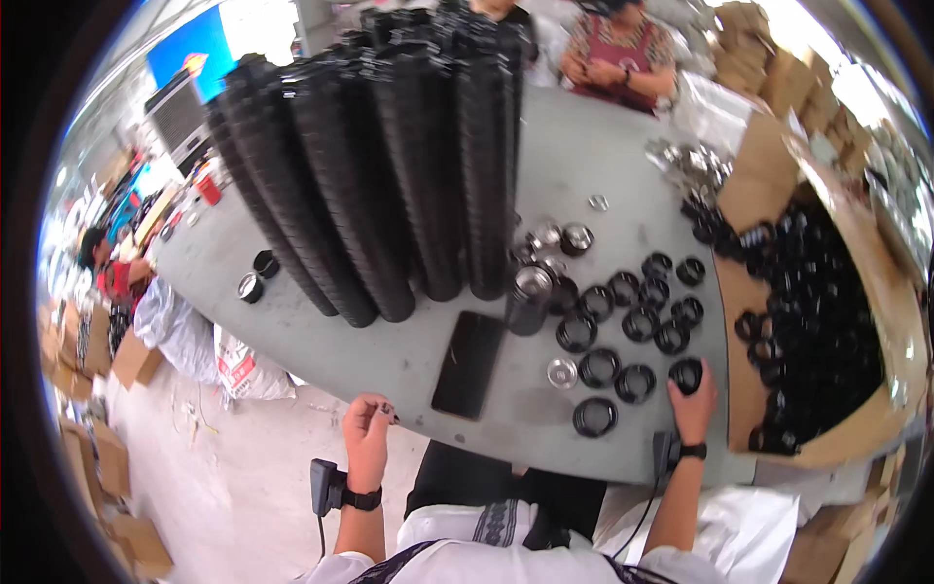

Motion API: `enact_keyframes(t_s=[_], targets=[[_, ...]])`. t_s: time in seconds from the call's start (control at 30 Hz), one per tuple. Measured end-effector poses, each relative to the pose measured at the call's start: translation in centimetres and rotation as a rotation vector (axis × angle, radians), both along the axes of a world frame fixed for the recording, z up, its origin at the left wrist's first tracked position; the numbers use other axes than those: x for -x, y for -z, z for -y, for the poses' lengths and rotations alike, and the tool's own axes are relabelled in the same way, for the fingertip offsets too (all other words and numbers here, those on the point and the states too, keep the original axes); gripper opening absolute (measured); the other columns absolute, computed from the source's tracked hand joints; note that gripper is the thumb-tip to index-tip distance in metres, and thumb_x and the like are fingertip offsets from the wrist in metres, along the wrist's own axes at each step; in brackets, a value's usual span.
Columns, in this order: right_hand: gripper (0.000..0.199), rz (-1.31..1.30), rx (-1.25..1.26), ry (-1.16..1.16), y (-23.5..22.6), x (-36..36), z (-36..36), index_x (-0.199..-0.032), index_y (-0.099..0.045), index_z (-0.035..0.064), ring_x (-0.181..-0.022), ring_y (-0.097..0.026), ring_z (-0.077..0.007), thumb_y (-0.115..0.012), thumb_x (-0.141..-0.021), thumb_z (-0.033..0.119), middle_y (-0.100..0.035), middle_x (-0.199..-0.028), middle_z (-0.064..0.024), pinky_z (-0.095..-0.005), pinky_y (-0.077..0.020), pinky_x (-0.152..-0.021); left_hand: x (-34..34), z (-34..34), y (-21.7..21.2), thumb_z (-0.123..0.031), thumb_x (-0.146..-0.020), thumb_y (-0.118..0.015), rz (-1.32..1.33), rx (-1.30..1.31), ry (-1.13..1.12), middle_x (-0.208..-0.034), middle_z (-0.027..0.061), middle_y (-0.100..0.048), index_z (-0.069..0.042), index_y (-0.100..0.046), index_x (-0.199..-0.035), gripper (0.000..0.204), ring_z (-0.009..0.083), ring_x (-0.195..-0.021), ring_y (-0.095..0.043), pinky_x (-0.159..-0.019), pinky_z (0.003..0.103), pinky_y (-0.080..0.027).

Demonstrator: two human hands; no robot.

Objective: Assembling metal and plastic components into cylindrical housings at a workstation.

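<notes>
Gripping a glossy black ring (686, 375) with right hand (695, 403) at four o'clock; pinching a tiny, perhaps metallic piece (388, 413) with left hand (367, 428) at seven; facing ribbed columns (336, 185) at eleven.

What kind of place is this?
Probably a workshop or small factory: many black rings lie on the gray table, tall black stacks stand beside them, and a big cardboard box holds a heap of black parts.

Got a big grey tabletop (574, 146) with a curved edge, pale floor (243, 467) below, cardboard cartons (109, 457) messily piled lower left, more upper right, plus a blue panel (180, 47) above some grey louvred unit (177, 115). Pretty bright up there.
</notes>
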State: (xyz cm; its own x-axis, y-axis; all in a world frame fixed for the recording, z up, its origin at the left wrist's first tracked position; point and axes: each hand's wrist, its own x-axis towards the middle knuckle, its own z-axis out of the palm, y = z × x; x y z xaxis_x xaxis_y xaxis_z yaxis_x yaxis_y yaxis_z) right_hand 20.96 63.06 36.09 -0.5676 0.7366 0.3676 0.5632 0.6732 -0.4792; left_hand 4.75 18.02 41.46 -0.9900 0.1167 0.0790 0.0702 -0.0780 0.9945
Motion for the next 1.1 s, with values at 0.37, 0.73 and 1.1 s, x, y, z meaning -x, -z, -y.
enact_keyframes(t_s=[0.37,0.73,1.1], targets=[[0.073,-0.010,0.072,-0.010,-0.5,1.0,-0.4,-0.130,-0.044,0.0129,-0.115,-0.046,-0.0337,-0.076,-0.067,0.029,-0.053,-0.124,-0.0113,-0.0439,-0.0339,-0.098,0.5,-4.5,-2.9,-0.004,-0.087,-0.051,-0.134,-0.001,0.276,-0.077,0.0042,-0.054,-0.001,-0.054,-0.089,0.005,0.0100,-0.071,-0.049,-0.067,0.024,-0.041],[0.072,0.019,0.005,0.023,-0.6,1.3,0.0,-0.127,-0.047,0.0110,-0.112,-0.048,-0.0315,-0.077,-0.065,0.033,-0.055,-0.121,-0.0116,-0.0418,-0.0366,-0.095,-2.4,-17.7,-16.6,-0.017,-0.073,-0.069,-0.565,-0.564,1.207,-0.059,-0.0029,-0.052,-0.009,-0.053,-0.062,0.021,0.0144,-0.054,-0.050,-0.057,0.032,-0.035],[0.067,0.060,0.000,0.016,0.1,1.7,0.0,-0.127,-0.046,0.0045,-0.110,-0.051,-0.0304,-0.076,-0.071,0.023,-0.053,-0.119,-0.0178,-0.0379,-0.0388,-0.095,-1.6,-17.8,-15.0,-0.017,-0.076,-0.065,-0.680,-0.622,1.366,-0.062,-0.0018,-0.052,-0.009,-0.055,-0.067,0.016,0.0139,-0.052,-0.048,-0.053,0.031,-0.034]])
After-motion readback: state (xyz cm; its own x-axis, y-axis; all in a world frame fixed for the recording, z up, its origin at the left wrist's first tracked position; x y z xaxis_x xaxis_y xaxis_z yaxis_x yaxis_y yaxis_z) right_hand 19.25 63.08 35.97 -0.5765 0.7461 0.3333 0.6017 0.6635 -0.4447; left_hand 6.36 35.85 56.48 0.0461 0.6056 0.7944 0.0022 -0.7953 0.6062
